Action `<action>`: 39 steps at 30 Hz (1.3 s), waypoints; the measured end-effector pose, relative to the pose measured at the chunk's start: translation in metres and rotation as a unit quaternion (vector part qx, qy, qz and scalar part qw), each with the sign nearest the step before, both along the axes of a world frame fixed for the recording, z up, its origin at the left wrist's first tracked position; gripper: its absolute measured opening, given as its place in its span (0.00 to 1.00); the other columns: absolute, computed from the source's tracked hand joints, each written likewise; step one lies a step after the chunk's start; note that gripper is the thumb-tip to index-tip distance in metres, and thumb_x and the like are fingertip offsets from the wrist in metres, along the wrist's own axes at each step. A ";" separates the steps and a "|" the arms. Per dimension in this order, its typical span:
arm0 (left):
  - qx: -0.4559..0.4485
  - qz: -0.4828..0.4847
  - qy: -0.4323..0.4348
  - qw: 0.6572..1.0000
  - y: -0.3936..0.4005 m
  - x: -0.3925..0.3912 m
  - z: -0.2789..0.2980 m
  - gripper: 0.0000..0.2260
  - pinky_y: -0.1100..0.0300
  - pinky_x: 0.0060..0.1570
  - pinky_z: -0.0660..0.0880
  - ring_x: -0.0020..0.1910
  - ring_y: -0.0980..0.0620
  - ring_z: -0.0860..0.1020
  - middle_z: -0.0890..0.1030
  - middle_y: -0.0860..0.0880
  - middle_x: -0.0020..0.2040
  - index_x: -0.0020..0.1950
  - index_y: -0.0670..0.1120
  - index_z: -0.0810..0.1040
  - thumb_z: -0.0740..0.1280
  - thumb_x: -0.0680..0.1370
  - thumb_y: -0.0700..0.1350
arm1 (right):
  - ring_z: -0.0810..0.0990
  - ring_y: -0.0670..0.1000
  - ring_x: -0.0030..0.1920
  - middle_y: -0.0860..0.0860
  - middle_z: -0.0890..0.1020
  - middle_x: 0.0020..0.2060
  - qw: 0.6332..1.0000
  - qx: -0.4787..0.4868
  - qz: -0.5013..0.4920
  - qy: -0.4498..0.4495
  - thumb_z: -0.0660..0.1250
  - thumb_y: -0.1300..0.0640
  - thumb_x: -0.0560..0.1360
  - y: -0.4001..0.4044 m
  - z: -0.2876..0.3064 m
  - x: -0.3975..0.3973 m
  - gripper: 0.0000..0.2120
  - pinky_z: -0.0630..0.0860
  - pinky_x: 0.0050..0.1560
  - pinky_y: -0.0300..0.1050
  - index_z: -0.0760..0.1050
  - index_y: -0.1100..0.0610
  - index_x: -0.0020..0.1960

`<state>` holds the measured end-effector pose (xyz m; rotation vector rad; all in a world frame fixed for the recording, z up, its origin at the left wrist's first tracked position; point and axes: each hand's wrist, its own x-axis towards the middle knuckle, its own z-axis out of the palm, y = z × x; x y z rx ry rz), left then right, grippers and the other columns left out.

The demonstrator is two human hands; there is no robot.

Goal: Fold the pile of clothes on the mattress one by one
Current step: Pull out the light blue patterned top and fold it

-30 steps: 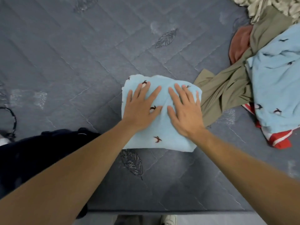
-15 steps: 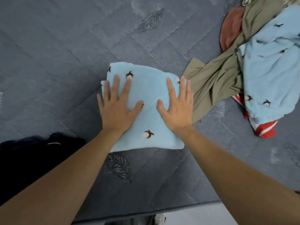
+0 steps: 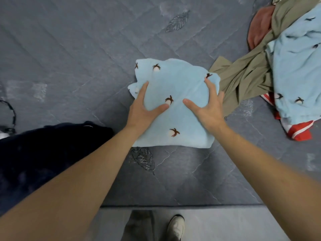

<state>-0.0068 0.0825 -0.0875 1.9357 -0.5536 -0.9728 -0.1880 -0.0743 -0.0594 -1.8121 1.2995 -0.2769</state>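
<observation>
Your left hand & right hand grip the folded blue garment by its sides, fingers probably tucked under; next, lift it off the mattress, w/ layers together.

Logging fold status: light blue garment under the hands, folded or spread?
Folded: the light blue garment is a compact, layered rectangle, with the left hand and right hand gripping its sides.

Bare mattress left; clothes pile right
</observation>
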 end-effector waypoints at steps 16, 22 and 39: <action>0.043 0.109 -0.173 0.978 0.258 0.036 0.219 0.48 0.47 0.70 0.72 0.73 0.53 0.71 0.69 0.60 0.77 0.79 0.73 0.53 0.75 0.65 0.75 | 0.70 0.50 0.62 0.44 0.62 0.63 0.982 -0.001 0.113 -0.153 0.78 0.30 0.65 0.224 0.169 0.066 0.46 0.69 0.62 0.50 0.56 0.27 0.76; 0.113 0.147 -0.207 0.961 0.345 0.077 0.184 0.47 0.46 0.68 0.73 0.71 0.51 0.71 0.71 0.56 0.74 0.79 0.74 0.52 0.72 0.65 0.78 | 0.70 0.55 0.65 0.43 0.60 0.65 0.976 -0.008 0.176 -0.127 0.74 0.26 0.66 0.303 0.132 0.116 0.47 0.73 0.66 0.57 0.51 0.25 0.77; 0.097 -0.082 -0.492 0.861 0.338 0.115 0.053 0.32 0.38 0.79 0.53 0.84 0.42 0.48 0.51 0.44 0.85 0.85 0.56 0.55 0.58 0.83 0.62 | 0.46 0.59 0.84 0.54 0.52 0.84 0.880 -0.355 0.312 0.046 0.58 0.42 0.82 0.348 0.037 0.189 0.33 0.47 0.80 0.70 0.55 0.49 0.84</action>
